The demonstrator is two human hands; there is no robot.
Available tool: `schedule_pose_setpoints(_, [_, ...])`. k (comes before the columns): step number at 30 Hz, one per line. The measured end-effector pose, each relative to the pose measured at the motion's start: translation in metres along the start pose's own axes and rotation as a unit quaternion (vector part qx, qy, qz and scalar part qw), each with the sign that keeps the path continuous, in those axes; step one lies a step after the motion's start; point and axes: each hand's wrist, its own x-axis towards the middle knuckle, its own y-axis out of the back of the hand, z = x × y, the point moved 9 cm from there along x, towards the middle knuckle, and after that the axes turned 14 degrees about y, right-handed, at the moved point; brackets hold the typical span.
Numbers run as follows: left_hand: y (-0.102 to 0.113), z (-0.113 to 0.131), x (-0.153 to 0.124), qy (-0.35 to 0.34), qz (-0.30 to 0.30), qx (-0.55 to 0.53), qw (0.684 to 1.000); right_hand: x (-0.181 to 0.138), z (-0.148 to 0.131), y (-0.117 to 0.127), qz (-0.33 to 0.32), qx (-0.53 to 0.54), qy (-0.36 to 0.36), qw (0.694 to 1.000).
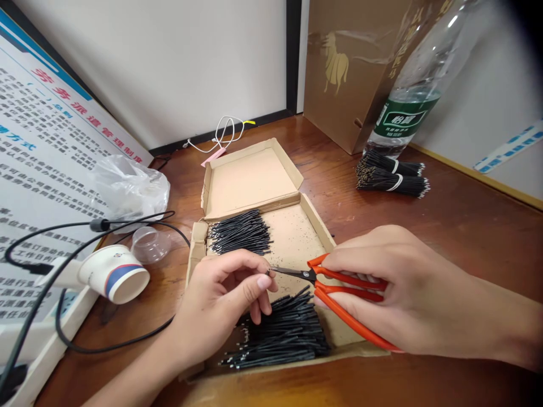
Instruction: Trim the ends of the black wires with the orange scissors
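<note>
My left hand [220, 302] pinches one wire end; my right hand [382, 288] squeezes the orange scissors [339, 285] onto it. Trimmed pile [241, 232] at twelve o'clock, bigger pile [284, 333] at six o'clock left.

Looks to me like a small workshop bench: wire bundles [392, 178] everywhere, a rules poster [38, 158] against the wall.

The left hand [224, 299] reaches in from the lower left, thumb and forefinger pinched together. The right hand [382, 282] comes from the right, fingers [360, 257] curled closed in a grip.
</note>
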Motion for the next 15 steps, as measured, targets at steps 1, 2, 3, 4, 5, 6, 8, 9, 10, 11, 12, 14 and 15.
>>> schedule_pose_setpoints(1, [-0.0001, 0.0001, 0.0, 0.0, -0.001, 0.001, 1.0, 0.0003, -0.0004, -0.0001, -0.002, 0.0, 0.001, 1.0])
schedule_pose_setpoints(2, [-0.0003, 0.0, 0.0, 0.001, -0.001, 0.003, 1.0, 0.0006, -0.0008, -0.0002, -0.004, 0.0, 0.001, 1.0])
schedule_pose_setpoints(3, [-0.0004, -0.0001, 0.0, 0.002, -0.002, 0.005, 1.0, 0.0009, -0.0011, -0.0003, -0.005, 0.0, 0.003, 1.0])
schedule_pose_setpoints(4, [-0.0006, -0.0004, 0.0001, 0.004, -0.003, 0.006, 1.0, 0.0011, -0.0014, -0.0006, -0.007, 0.002, 0.005, 1.0])
schedule_pose_setpoints(5, [-0.0006, -0.0007, 0.0001, 0.005, -0.003, 0.007, 1.0, 0.0011, -0.0015, -0.0008, -0.008, 0.003, 0.007, 1.0])
schedule_pose_setpoints(6, [-0.0004, -0.0013, 0.0001, 0.006, -0.003, 0.008, 1.0, 0.0009, -0.0014, -0.0007, -0.008, 0.002, 0.008, 1.0])
schedule_pose_setpoints(8, [-0.0004, -0.0018, -0.0002, 0.004, -0.004, 0.008, 1.0, 0.0002, -0.0014, -0.0001, -0.005, -0.003, 0.013, 1.0])
schedule_pose_setpoints(9, [-0.0005, -0.0021, -0.0004, 0.004, -0.005, 0.008, 1.0, -0.0002, -0.0015, 0.0002, -0.003, -0.007, 0.016, 1.0])
schedule_pose_setpoints(10, [-0.0007, -0.0023, -0.0006, 0.003, -0.006, 0.008, 1.0, -0.0006, -0.0016, 0.0004, -0.001, -0.01, 0.018, 1.0])
schedule_pose_setpoints(11, [-0.0008, -0.0024, -0.0007, 0.002, -0.006, 0.005, 1.0, -0.0008, -0.0016, 0.0007, 0.001, -0.013, 0.02, 1.0])
schedule_pose_setpoints(12, [-0.001, -0.0024, -0.0007, 0.002, -0.007, 0.002, 1.0, -0.0009, -0.0013, 0.0009, 0.002, -0.014, 0.018, 1.0])
schedule_pose_setpoints(14, [-0.0013, -0.0019, -0.0006, 0.002, -0.007, -0.005, 1.0, -0.0004, -0.0008, 0.002, 0.009, -0.014, 0.013, 1.0])
schedule_pose_setpoints(15, [-0.0015, -0.0012, -0.0005, 0.001, -0.007, -0.009, 1.0, 0.0, -0.0004, 0.0022, 0.011, -0.012, 0.009, 1.0])
